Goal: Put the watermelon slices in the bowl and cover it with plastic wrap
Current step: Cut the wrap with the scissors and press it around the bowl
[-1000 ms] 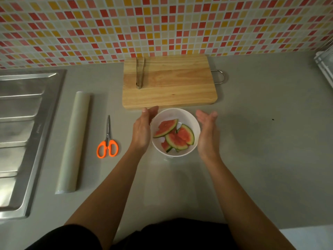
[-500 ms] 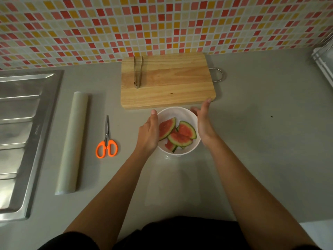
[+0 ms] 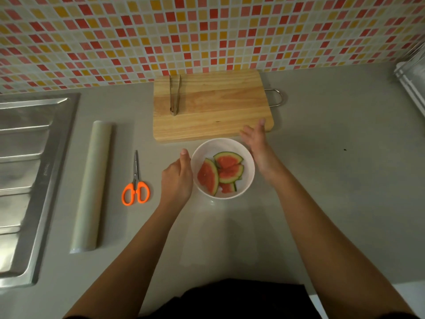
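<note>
A white bowl stands on the grey counter just in front of the cutting board, with several watermelon slices in it. My left hand is cupped against the bowl's left wall, thumb up at the rim. My right hand is at the bowl's far right rim with its fingers spread over the board's near edge, holding nothing. A faint clear sheet of plastic wrap lies from the bowl's near side toward me; whether it spans the bowl's top I cannot tell.
A roll of plastic wrap and orange-handled scissors lie left of the bowl. Metal tongs rest on the wooden cutting board. A steel sink drainboard is at far left, and a rack at far right.
Both hands closed in on the bowl's sides. Then my right hand slid along the rim to its far right edge, and the slices in the bowl turned with it.
</note>
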Motion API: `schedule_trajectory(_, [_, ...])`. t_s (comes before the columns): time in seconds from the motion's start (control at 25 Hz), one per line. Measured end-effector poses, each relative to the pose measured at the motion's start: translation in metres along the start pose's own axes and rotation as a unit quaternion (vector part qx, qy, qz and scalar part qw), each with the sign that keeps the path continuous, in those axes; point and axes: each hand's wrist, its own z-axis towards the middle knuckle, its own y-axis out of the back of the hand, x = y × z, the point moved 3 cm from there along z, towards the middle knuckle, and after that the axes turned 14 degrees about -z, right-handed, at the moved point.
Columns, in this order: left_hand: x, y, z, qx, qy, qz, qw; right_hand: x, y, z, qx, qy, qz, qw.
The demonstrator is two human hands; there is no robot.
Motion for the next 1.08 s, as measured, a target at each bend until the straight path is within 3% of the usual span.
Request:
schedule_trajectory(0.16, [-0.008, 0.003, 0.008, -0.031, 0.009, -0.009, 0.999, 0.008, 0.003, 0.003, -0.142, 0.119, -0.2, 0.962])
schedule_trajectory(0.24, [-0.011, -0.005, 0.009, -0.03, 0.011, -0.016, 0.999, 0.003, -0.007, 0.006, -0.128, 0.131, -0.237, 0.954])
schedule_trajectory(0.36, [-0.012, -0.021, -0.002, -0.053, 0.021, -0.054, 0.997, -0.007, -0.019, 0.012, -0.083, 0.117, -0.221, 0.965])
schedule_trajectory(0.6, [-0.002, -0.036, -0.009, -0.137, 0.046, -0.115, 0.983, -0.011, -0.023, 0.02, -0.077, 0.023, -0.119, 0.99])
schedule_trajectory(0.84, [0.007, -0.034, -0.011, -0.164, 0.041, -0.2, 0.965, -0.005, -0.023, 0.023, -0.047, -0.05, -0.172, 0.983])
schedule_trajectory(1.08, [0.011, -0.032, -0.022, -0.187, 0.028, -0.244, 0.951, -0.001, -0.026, 0.024, -0.013, -0.069, -0.172, 0.983])
